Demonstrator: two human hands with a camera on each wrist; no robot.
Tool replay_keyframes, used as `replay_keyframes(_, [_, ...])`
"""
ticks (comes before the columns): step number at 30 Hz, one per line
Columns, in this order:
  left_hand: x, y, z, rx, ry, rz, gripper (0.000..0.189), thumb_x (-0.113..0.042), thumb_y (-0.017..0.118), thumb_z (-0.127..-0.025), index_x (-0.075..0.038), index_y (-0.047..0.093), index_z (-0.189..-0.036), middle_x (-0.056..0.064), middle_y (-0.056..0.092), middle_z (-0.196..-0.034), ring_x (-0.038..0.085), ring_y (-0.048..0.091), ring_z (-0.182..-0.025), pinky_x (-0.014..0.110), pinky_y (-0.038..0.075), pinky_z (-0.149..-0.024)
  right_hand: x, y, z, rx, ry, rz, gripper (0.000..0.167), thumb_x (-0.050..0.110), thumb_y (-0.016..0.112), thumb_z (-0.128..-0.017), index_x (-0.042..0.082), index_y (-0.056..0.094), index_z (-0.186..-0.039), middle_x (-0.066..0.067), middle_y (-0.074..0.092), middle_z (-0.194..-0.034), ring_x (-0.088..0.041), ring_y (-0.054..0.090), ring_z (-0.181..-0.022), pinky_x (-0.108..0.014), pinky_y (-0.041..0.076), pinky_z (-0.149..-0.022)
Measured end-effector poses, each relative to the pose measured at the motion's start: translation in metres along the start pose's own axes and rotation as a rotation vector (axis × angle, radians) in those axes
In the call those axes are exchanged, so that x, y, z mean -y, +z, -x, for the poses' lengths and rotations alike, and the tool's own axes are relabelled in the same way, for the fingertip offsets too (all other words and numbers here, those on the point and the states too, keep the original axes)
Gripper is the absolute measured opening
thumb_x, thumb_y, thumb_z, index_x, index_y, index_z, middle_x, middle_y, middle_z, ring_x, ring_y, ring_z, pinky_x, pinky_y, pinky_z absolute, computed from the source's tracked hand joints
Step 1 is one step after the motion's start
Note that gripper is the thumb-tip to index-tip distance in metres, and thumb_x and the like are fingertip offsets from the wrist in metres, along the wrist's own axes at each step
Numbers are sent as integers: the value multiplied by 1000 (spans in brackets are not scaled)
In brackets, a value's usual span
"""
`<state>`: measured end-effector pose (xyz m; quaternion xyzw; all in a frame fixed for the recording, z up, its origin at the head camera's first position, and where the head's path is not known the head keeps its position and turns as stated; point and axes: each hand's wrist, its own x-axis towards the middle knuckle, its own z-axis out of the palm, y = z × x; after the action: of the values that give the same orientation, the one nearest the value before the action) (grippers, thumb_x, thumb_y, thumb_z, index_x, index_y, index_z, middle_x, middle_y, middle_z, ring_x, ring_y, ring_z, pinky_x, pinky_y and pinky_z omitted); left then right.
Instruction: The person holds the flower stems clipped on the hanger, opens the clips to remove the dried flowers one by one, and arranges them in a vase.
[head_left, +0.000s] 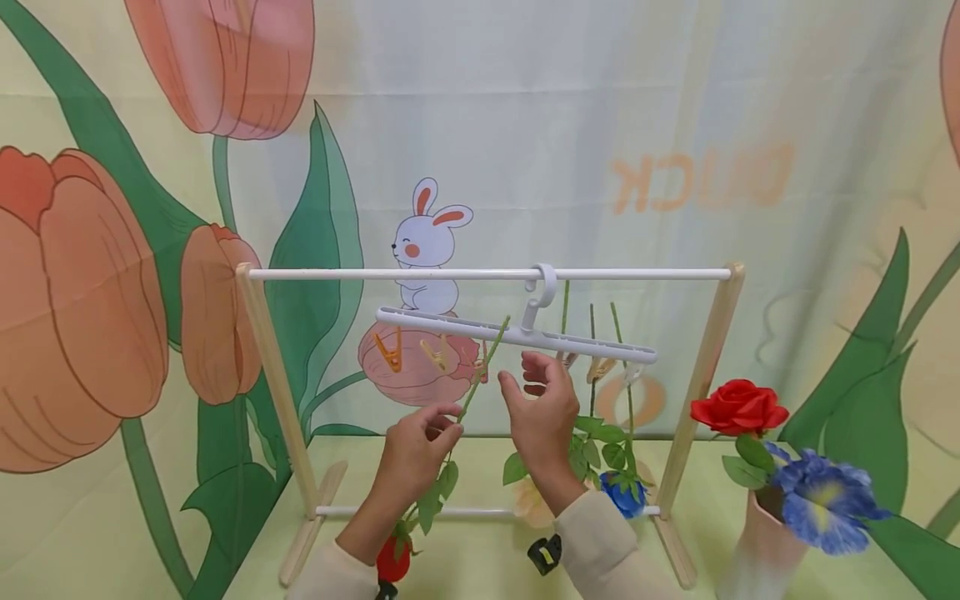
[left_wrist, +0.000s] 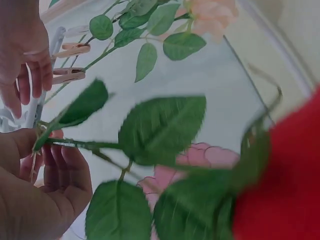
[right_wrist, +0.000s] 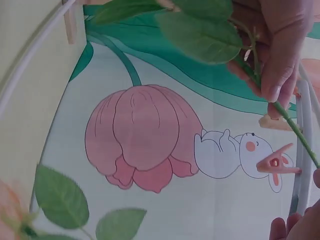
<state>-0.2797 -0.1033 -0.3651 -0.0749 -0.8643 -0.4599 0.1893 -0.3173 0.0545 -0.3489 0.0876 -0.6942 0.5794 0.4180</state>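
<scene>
My left hand (head_left: 420, 450) pinches the green stem (head_left: 480, 379) of an upside-down red rose (head_left: 393, 558); its leaves and blurred red bloom fill much of the left wrist view. The stem's tip reaches up to the white hanger (head_left: 450, 320), which hangs tilted. Just below the hanger's middle is my right hand (head_left: 546, 412), fingers loosely bent and holding nothing. A pink clip (right_wrist: 275, 162) hangs near the stem. Left of it are a yellow clip (head_left: 435, 357) and an orange clip (head_left: 388, 352), both without flowers.
A wooden rack with a white top rod (head_left: 450, 274) carries the hanger. On its right side, clips hold a blue flower (head_left: 624, 493) and a peach flower (head_left: 532, 502) upside down. At the right stands a vase (head_left: 765, 550) with a red rose (head_left: 738, 407) and a blue flower (head_left: 828, 500).
</scene>
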Motion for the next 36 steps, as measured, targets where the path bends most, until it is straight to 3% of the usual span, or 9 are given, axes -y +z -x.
replay_keyframes(5, [-10, -2, -4, -7, 97, -96, 18, -12, 71, -95, -12, 75, -112, 4, 74, -88, 15, 68, -77, 27, 57, -67, -6, -13, -1, 5, -212, 120, 28, 6, 82, -82, 4, 71, -108, -12, 69, -100, -25, 66, -94, -43, 59, -79])
replay_keyframes(10, [-18, -2, -8, -6, 181, -218, 16, -10, 72, -94, -13, 76, -109, 4, 74, -89, 15, 67, -77, 24, 57, -63, -15, -23, -2, 53, -450, 229, 28, 4, 85, -78, 6, 73, -103, -12, 68, -102, -30, 62, -99, -45, 53, -86])
replay_keyframes(14, [-21, 0, -10, -57, 291, -342, 13, -8, 74, -92, -15, 75, -102, 2, 72, -91, 17, 69, -80, 28, 56, -62, -22, -29, -2, 91, -636, 323, 27, 6, 86, -75, 8, 74, -100, -10, 67, -100, -32, 60, -96, -45, 51, -86])
replay_keyframes(18, [-22, 2, -9, -129, 393, -414, 13, -5, 76, -89, -15, 75, -97, 2, 67, -90, 20, 70, -82, 33, 57, -63, -24, -32, -2, 122, -762, 433, 27, 10, 87, -75, 12, 76, -99, -6, 68, -100, -31, 61, -96, -46, 50, -80])
replay_keyframes(22, [-24, 4, -8, -182, 470, -472, 15, -3, 78, -85, -15, 77, -95, 1, 64, -85, 21, 67, -78, 34, 56, -63, -25, -32, -1, 165, -812, 512, 25, 13, 89, -76, 15, 76, -98, -4, 69, -100, -30, 62, -98, -46, 52, -80])
replay_keyframes(36, [-30, 5, -8, -237, 564, -625, 15, -7, 81, -84, -19, 80, -92, 1, 63, -83, 24, 63, -77, 35, 53, -66, -26, -28, 3, 229, -855, 553, 23, 12, 91, -73, 19, 74, -88, 0, 67, -90, -25, 64, -89, -41, 54, -77])
